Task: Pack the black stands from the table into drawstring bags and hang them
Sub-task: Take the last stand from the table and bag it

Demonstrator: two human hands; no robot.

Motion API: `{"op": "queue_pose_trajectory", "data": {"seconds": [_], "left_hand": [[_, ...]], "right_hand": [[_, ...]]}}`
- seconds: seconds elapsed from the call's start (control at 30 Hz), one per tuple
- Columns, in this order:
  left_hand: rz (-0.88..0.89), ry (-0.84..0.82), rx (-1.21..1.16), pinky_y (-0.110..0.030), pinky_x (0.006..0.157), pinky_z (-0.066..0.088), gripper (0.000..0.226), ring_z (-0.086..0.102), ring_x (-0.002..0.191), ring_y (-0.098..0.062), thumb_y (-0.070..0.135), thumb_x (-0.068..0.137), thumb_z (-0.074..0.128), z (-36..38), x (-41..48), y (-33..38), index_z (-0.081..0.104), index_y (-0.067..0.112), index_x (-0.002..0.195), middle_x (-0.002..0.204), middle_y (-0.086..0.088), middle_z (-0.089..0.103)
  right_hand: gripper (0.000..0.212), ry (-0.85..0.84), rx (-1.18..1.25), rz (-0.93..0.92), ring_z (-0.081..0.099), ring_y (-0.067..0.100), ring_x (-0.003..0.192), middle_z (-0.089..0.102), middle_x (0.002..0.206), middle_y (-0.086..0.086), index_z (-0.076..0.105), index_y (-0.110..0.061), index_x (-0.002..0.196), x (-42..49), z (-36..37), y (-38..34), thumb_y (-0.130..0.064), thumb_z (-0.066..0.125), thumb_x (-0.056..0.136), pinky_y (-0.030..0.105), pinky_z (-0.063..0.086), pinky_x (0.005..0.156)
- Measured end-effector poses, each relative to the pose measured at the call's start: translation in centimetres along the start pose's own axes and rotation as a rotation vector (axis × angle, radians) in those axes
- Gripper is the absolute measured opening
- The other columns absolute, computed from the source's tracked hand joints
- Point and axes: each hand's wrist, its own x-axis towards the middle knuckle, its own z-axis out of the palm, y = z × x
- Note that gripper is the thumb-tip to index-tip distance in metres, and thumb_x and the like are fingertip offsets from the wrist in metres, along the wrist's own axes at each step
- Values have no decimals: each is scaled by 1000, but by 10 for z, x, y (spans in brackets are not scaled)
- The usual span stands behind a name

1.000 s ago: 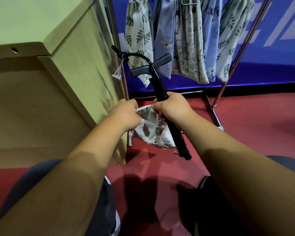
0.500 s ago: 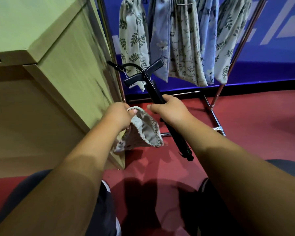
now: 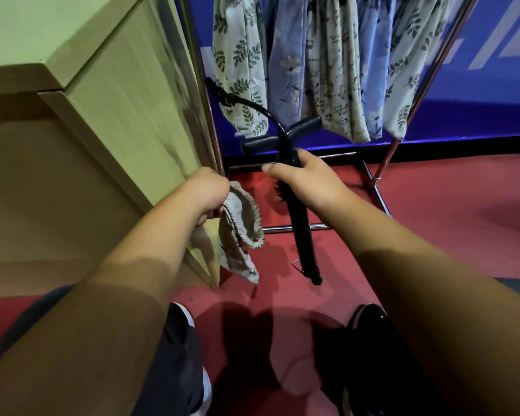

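One wide-angle camera rides on the person's head and looks forward and down along both forearms. The left grip [image 3: 206, 192] and the right grip [image 3: 309, 181] sit near the lens at mid-frame, with the shoes [image 3: 370, 319] directly below at the bottom edge. The worktop [image 3: 72, 40] looms close on the left, its corner seen from slightly above. The rack [image 3: 278, 228] and its hanging bags [image 3: 327, 70] stand farther off across the top, with the floor [image 3: 448, 235] between.

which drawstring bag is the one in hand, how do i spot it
Start at the pale wooden table on the left; by its side panel the left hand grips a small drawstring bag. It is off-white with a frilled open mouth, limp, low over the red floor, unlike the long bags hanging in the rack behind.
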Motion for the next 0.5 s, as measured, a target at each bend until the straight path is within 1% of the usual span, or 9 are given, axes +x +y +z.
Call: {"op": "queue_pose_trajectory", "data": {"seconds": [0.07,0.13,0.2,0.27,0.3,0.37,0.43,0.47,0.5], "left_hand": [[26,31,29,-22,43,42,17,54,49,-24,12,96,55,1,1,0,68,2,95,77,-16,66],[27,50,66,-24,44,42,20,53,55,-25,21,99,59,2,1,0,68,4,97,73,-13,58],[14,52,99,-24,44,39,20,48,57,-25,19,102,59,3,2,1,70,2,102,71,-12,52],[6,43,109,-19,40,34,23,43,56,-24,22,104,61,4,2,2,69,1,107,71,-11,49],[11,30,102,-17,38,31,26,41,56,-23,27,105,62,5,1,3,69,2,109,74,-11,49],[-3,-5,34,-18,43,32,30,41,57,-21,35,104,62,7,-2,4,71,9,115,85,-11,56],[-52,-72,-86,-19,47,34,27,43,53,-17,41,102,64,6,-2,3,73,17,110,82,-5,62],[-72,-106,-154,-18,46,37,24,48,48,-14,42,99,66,5,-4,3,71,18,102,75,-1,64],[-90,-148,-221,-16,46,42,23,54,47,-12,42,95,71,5,-4,3,70,19,97,70,1,67]], "right_hand": [[18,-43,9,9,67,21,69,69,67,-6,73,-26,74,-2,-1,-1,-20,83,88,40,60,73],[25,-107,22,33,67,25,67,70,70,4,75,-26,65,-4,-1,0,-19,82,88,40,58,73],[22,-169,80,64,64,27,62,67,73,14,74,-18,70,-9,-1,0,-14,77,92,39,56,68],[9,-217,123,79,65,27,62,68,77,18,73,-6,85,-11,-1,-1,-8,72,94,38,56,67],[9,-239,123,85,67,28,64,71,81,17,73,1,92,-12,-1,-1,-8,70,93,39,57,69],[31,-279,108,106,70,32,70,75,86,16,70,14,104,-12,-1,0,-12,72,88,42,57,74],[55,-303,68,116,70,35,74,71,89,19,66,17,110,-12,-1,1,-22,79,74,45,57,77],[58,-304,58,119,70,36,74,68,91,24,66,17,108,-12,-1,2,-23,81,69,45,58,77],[54,-301,49,118,69,36,73,67,92,29,68,15,105,-12,0,4,-22,81,68,45,60,76]]}}
